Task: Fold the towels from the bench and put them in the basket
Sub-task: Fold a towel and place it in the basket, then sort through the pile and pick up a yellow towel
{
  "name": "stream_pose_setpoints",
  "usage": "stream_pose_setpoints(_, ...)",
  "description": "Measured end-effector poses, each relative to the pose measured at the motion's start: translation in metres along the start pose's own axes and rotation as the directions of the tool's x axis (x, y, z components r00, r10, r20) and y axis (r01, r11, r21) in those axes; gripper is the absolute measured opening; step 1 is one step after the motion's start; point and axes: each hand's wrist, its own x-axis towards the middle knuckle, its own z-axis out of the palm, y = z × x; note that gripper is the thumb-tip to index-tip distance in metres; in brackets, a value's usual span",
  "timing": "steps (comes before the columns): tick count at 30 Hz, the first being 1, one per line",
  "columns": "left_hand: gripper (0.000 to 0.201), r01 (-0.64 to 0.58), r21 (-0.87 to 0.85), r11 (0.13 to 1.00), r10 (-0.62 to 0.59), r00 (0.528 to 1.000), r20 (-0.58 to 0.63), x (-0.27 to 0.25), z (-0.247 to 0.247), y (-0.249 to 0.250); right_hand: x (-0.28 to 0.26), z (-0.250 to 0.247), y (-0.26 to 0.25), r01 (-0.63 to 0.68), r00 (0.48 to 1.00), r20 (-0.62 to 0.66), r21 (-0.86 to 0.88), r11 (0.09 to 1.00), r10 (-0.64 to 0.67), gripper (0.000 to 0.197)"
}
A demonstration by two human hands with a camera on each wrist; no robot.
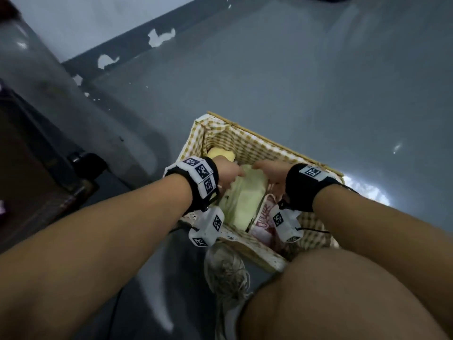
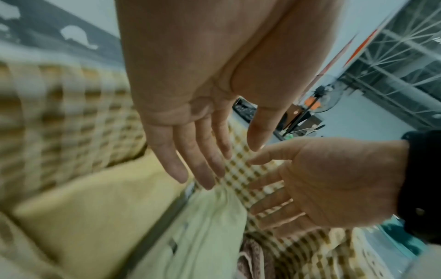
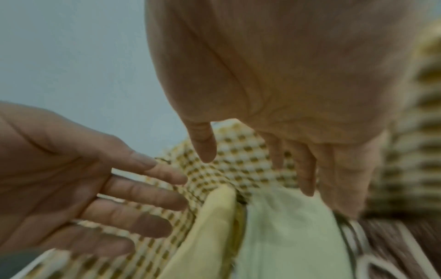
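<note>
A wicker basket (image 1: 277,144) with yellow gingham lining stands on the grey floor. Inside lie a folded pale green towel (image 1: 245,202) in the middle, a yellow towel (image 1: 221,153) at its far left and a pink patterned towel (image 1: 266,224) on the right. My left hand (image 1: 229,175) and right hand (image 1: 272,171) are both down in the basket at the green towel's far end. In the left wrist view the left hand (image 2: 210,143) has straight fingers just over the green towel (image 2: 210,236). The right hand (image 3: 298,151) is open too, its fingertips at the green towel (image 3: 286,236).
A grey sneaker (image 1: 228,271) and my bare knee (image 1: 343,290) sit right against the basket's near side. A dark piece of furniture (image 1: 36,168) stands to the left. A wall with a peeling baseboard (image 1: 159,38) runs behind; grey floor surrounds the basket.
</note>
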Motion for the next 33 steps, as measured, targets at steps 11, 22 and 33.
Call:
stream_pose_setpoints(11,0.021,-0.317,0.422,0.850,0.477,0.802,-0.360,-0.183,-0.150,-0.077,-0.176,0.102,-0.152,0.566,0.824,0.270,-0.387,0.728,-0.497,0.035)
stream_pose_setpoints(22,0.032,0.056,0.299,0.953,0.162,0.741,-0.652,-0.337,-0.243,-0.307,-0.305,0.354,-0.223,0.837,0.546,0.623,-0.374,0.399,-0.561,0.030)
stream_pose_setpoints(33,0.069,0.221,0.205,0.953,-0.027,0.740,-0.672,-0.307,-0.241,-0.418,-0.264,0.459,-0.189,0.625,0.430,0.749,-0.650,-0.432,-0.504,0.043)
